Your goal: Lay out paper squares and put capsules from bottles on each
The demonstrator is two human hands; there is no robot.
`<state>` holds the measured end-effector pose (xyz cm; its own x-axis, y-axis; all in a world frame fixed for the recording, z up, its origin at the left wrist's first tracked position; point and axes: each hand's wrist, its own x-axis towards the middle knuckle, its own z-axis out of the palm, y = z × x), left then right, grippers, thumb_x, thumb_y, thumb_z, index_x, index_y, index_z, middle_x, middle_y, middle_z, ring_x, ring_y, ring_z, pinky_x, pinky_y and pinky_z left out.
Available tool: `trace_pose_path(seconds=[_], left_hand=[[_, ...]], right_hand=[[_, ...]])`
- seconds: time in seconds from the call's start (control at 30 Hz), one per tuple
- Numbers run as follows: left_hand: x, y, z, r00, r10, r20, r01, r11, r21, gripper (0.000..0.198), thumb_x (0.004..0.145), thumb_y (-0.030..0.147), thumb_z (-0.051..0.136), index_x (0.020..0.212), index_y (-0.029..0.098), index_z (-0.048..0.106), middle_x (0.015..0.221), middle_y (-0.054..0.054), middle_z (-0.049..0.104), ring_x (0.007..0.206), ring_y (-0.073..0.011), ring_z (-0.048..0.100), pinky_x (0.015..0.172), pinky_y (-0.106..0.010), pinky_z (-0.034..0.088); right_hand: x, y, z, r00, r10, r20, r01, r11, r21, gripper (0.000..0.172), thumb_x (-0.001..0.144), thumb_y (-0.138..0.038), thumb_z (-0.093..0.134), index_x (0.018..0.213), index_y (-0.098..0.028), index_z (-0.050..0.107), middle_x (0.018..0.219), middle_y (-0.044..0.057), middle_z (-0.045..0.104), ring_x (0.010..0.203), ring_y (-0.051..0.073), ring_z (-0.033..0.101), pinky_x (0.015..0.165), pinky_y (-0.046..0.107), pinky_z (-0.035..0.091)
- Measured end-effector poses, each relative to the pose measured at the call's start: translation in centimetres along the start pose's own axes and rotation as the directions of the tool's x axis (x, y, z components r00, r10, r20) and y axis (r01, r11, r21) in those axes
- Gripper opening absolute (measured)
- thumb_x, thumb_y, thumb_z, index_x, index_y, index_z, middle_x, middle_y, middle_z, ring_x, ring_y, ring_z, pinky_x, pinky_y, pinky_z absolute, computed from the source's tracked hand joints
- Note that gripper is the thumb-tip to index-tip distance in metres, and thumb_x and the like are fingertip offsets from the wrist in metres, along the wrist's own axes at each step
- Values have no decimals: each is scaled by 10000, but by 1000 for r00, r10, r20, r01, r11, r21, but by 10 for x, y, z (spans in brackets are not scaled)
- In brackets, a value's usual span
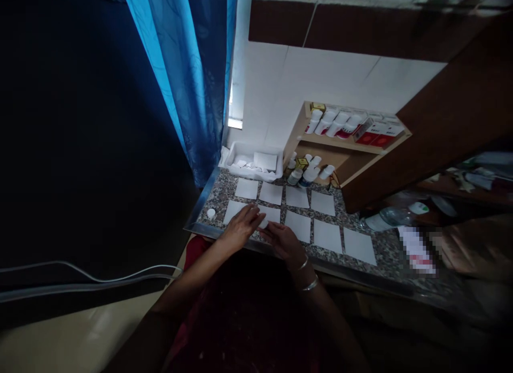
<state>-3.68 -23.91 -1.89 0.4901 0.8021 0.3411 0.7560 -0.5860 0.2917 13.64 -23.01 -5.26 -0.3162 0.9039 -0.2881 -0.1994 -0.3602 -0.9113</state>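
Several white paper squares (297,197) lie in two rows on the speckled stone counter (348,212). Over the front row, near its left end, my left hand (240,226) and my right hand (282,240) meet at a small white rounded object (263,223). Fingers of both hands close around it and hide most of it, so its exact kind is unclear. Bangles circle my right wrist. To the left of my left hand, a small white cap-like piece (210,214) rests near the counter's metal edge.
A white plastic tray (276,175) with paper pieces stands at the back left. Beside it, a wooden shelf (340,143) holds white bottles (332,124) and boxes (382,133). A clear plastic bottle (387,218) lies at the right. Blue curtains (192,84) hang left.
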Motion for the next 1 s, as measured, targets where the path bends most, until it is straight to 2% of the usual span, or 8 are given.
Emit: trace_pose_path(seconds=[0.23, 0.53, 0.67, 0.8, 1.0], left_hand=[[-1, -14, 24, 995, -97, 11, 98, 990, -98, 363, 841, 111, 421, 1177, 207, 519, 1145, -92, 510, 1148, -214, 403, 909, -359, 424], [-14, -22, 33, 970, -242, -19, 228, 937, -264, 398, 815, 97, 426, 1177, 218, 536, 1115, -52, 518, 1084, -182, 440, 943, -340, 385], [-15, -22, 36, 966, -257, -28, 240, 931, -277, 390, 811, 99, 430, 1172, 190, 544, 1110, -64, 522, 1063, -185, 451, 935, -339, 390], [-15, -20, 32, 967, -253, -31, 241, 946, -217, 380, 822, 104, 419, 1167, 203, 544, 1118, -63, 519, 1084, -191, 440, 940, -351, 386], [-5, -26, 28, 977, -179, -114, 162, 977, -141, 461, 814, 53, 400, 1207, 271, 502, 1183, -53, 488, 1174, -195, 373, 964, -365, 368]], right_hand=[[12, 15, -2, 997, 79, -8, -78, 994, 73, 279, 647, -475, 673, 711, -214, 596, 843, 61, 693, 950, 252, 623, 861, 411, 491], [10, 17, -2, 996, 84, 14, -84, 996, 2, 272, 719, -452, 606, 819, -200, 618, 968, 78, 679, 987, 230, 611, 806, 360, 515], [11, 21, -2, 994, 111, 15, -112, 991, 69, 274, 680, -428, 647, 825, -196, 630, 958, 71, 684, 983, 228, 614, 838, 364, 502], [14, 23, 2, 992, 122, -31, -118, 988, 96, 270, 615, -415, 704, 770, -205, 635, 887, 50, 699, 933, 237, 632, 830, 390, 506], [31, 15, 9, 992, 101, -80, -85, 979, 188, 261, 567, -333, 763, 728, -179, 626, 765, 41, 696, 810, 211, 660, 809, 363, 521]])
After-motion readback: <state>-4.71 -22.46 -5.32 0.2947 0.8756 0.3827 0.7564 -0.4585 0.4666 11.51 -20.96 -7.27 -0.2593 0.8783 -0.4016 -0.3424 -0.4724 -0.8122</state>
